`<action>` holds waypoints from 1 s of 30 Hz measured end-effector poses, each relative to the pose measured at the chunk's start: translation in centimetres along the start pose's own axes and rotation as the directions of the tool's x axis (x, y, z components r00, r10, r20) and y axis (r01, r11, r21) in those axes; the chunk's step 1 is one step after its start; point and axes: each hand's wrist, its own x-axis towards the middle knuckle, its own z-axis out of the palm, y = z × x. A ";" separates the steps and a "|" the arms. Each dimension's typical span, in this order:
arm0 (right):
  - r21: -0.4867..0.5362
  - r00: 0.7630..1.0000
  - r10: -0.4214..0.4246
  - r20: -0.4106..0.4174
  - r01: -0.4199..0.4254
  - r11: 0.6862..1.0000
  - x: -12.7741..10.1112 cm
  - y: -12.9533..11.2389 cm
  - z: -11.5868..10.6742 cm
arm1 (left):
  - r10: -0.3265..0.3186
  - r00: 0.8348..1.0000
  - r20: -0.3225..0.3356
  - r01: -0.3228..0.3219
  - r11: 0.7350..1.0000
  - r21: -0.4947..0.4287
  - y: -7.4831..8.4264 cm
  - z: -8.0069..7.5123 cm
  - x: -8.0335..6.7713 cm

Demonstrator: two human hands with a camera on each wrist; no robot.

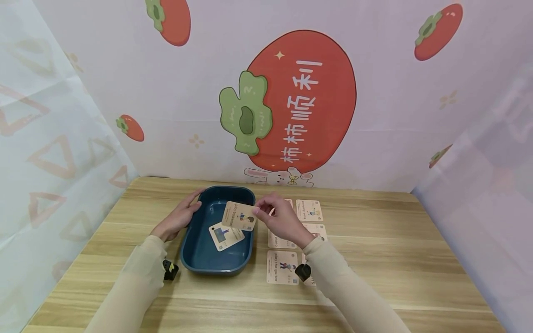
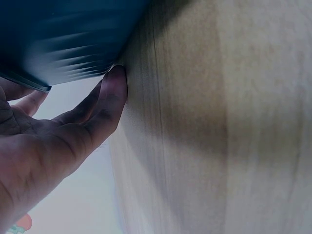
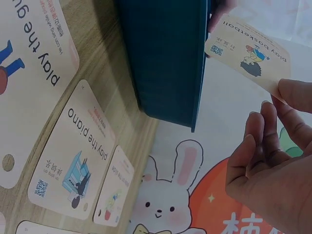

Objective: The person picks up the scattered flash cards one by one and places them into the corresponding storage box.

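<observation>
A dark blue tray [image 1: 195, 255] sits on the wooden table [image 1: 395, 268]. My left hand [image 1: 180, 215] rests with straight fingers against the tray's left rim; in the left wrist view its fingertips [image 2: 116, 85] touch the tray's wall [image 2: 63, 39]. My right hand [image 1: 278, 215] pinches a "play basketball" card [image 1: 239, 216] by its edge, above the tray's right side. That card [image 3: 246, 53] shows past the tray's wall [image 3: 163, 58] in the right wrist view. Another card [image 1: 226, 236] lies inside the tray.
Several picture cards lie in rows right of the tray, among them "play the guitar" [image 1: 281, 267], "play the piano" [image 3: 73, 161] and one at the back [image 1: 309, 210]. Printed cloth walls close in the table on three sides.
</observation>
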 end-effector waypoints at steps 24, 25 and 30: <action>-0.018 0.997 0.019 0.077 -0.018 1.000 -0.3 0.4 0.3 | -0.003 1.000 0.006 0.003 1.000 -0.009 -0.2 0.0 0.2; -0.019 0.997 0.020 0.076 -0.018 1.000 -0.3 0.4 0.3 | -0.003 1.000 0.006 0.003 1.000 -0.008 -0.2 -0.1 0.2; -0.024 0.997 0.023 0.068 -0.021 0.999 -0.4 0.5 0.1 | -0.011 1.000 -0.004 0.011 1.000 -0.001 -0.2 0.0 0.2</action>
